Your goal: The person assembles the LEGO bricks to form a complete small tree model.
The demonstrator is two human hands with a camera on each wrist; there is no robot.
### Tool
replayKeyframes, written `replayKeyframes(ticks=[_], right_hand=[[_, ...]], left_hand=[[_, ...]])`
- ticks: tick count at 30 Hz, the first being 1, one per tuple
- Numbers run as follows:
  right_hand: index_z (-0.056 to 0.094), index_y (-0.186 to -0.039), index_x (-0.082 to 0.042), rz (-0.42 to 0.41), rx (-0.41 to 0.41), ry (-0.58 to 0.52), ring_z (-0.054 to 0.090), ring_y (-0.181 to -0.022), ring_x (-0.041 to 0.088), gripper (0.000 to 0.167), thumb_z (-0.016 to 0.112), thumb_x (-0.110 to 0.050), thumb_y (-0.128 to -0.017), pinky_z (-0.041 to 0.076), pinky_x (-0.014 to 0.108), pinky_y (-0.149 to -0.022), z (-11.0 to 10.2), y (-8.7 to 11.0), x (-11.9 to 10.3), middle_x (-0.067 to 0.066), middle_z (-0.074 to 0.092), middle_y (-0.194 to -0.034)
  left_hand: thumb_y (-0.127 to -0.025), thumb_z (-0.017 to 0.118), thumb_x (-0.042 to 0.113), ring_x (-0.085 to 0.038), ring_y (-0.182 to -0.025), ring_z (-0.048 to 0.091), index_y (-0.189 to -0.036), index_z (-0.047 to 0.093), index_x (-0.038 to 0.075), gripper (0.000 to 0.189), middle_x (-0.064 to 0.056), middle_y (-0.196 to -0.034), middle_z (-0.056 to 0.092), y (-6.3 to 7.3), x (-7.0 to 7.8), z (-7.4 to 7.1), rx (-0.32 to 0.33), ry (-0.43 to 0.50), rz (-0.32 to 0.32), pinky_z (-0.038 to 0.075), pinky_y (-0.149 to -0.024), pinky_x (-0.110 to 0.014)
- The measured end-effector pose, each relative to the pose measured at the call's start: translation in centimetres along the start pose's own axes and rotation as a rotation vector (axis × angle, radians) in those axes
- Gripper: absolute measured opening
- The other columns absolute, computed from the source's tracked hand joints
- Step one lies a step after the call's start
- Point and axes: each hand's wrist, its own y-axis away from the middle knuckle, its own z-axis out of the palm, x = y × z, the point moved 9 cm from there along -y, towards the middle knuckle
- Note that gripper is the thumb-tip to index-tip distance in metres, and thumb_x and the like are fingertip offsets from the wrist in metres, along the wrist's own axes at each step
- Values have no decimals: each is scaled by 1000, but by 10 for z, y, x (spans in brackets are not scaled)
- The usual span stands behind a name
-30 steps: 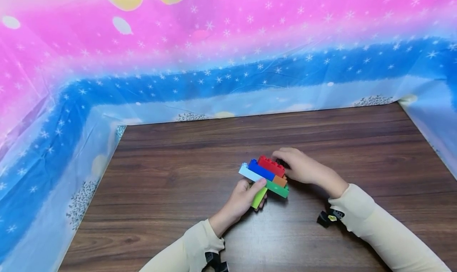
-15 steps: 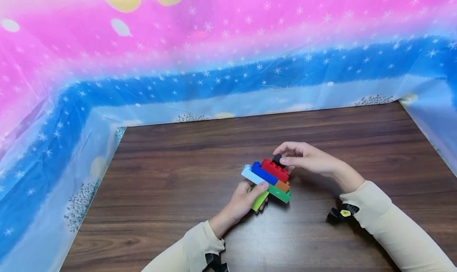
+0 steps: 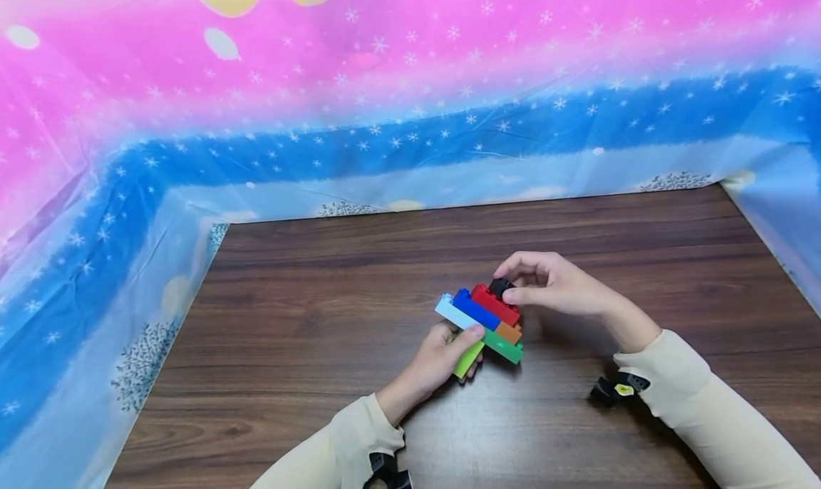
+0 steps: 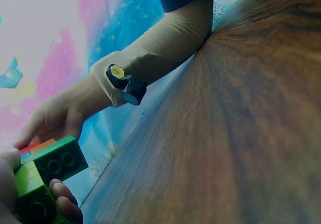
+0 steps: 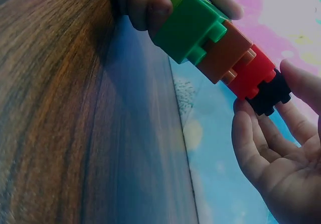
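Observation:
My left hand [image 3: 439,357] grips a stack of toy building bricks by its lime green brick [image 3: 469,360], thumb across the front. Above that lie a green brick [image 3: 503,346] and a light blue one [image 3: 454,312], side by side. An orange brick [image 5: 228,51] and a dark blue brick [image 3: 474,309] form the layer over them, topped by a red brick [image 3: 495,305]. Between thumb and fingertips, my right hand [image 3: 554,286] pinches a small black brick [image 5: 269,92] against the red one's studs. In the left wrist view, the left fingers [image 4: 67,206] curl under the lime brick.
Both hands are above a dark wood-grain table [image 3: 308,282]. A pink and blue patterned cloth [image 3: 398,104] hangs along its back and sides. Black wrist devices [image 3: 618,389] sit at the sleeve cuffs.
My right hand has come up from behind the stack to the red brick's top, bringing the black brick into clear view. The stack has shifted slightly right.

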Motion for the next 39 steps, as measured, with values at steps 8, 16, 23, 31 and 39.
replayKeyframes(ticks=[8,16,23,31,39], right_hand=[[70,-124,-3,-19,22,55,71,-89,24,27,75,-5,-97,62,36,-75,-1,-2,-3,10,75,-104],[71,-124,-2,-23,10,52,72,-89,23,27,75,-3,-97,62,34,-77,-3,-1,-1,12,75,-111],[71,-122,-1,-49,32,48,72,-86,21,25,74,-1,-97,61,32,-72,-3,-1,-3,12,75,-107],[73,-121,-1,-84,24,57,73,-88,21,24,75,-1,-96,62,31,-78,-3,0,-6,11,77,-107],[69,-124,4,-104,21,-16,75,-89,20,26,71,2,-98,64,34,-79,1,-1,-2,17,76,-108]], left_hand=[[-112,54,24,-14,-55,55,-119,58,-7,32,-6,-76,61,-2,-2,-2,15,-2,-7,49,-47,-23],[-112,54,24,-13,-55,56,-119,58,-9,34,-7,-76,61,-2,0,-1,10,-9,1,49,-47,-22],[-112,52,25,-12,-54,55,-118,58,-8,34,-6,-76,61,-2,0,-1,14,-2,-11,49,-46,-22],[-111,55,22,-12,-52,54,-111,59,-6,29,-7,-74,61,-2,2,-1,33,-30,16,46,-45,-22],[-112,53,23,-12,-52,54,-117,58,-8,31,-6,-75,61,-1,0,-2,48,-18,-2,47,-46,-22]])
